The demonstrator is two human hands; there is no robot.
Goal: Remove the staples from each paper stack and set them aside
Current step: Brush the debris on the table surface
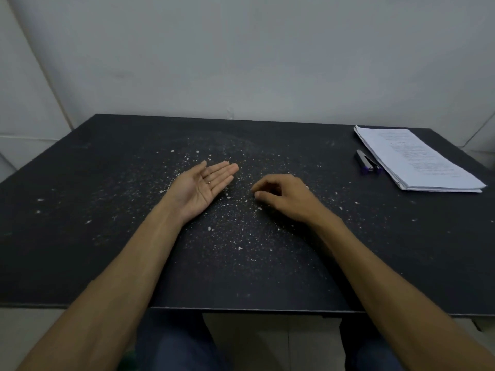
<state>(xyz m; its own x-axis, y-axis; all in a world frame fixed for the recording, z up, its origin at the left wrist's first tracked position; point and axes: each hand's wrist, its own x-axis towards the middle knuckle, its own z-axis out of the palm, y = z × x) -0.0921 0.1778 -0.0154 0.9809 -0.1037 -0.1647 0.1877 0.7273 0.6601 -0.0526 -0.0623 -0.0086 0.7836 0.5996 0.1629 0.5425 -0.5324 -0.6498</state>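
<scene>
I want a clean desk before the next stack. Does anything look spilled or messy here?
Yes. Pale flecks and crumbs are scattered over the dark table, thickest around the left hand and right hand. The paper stack and the staple remover beside it lie tidy at far right.

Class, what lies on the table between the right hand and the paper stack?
In the head view, only speckled tabletop and the staple remover beside the paper stack; the right hand holds nothing.
</scene>
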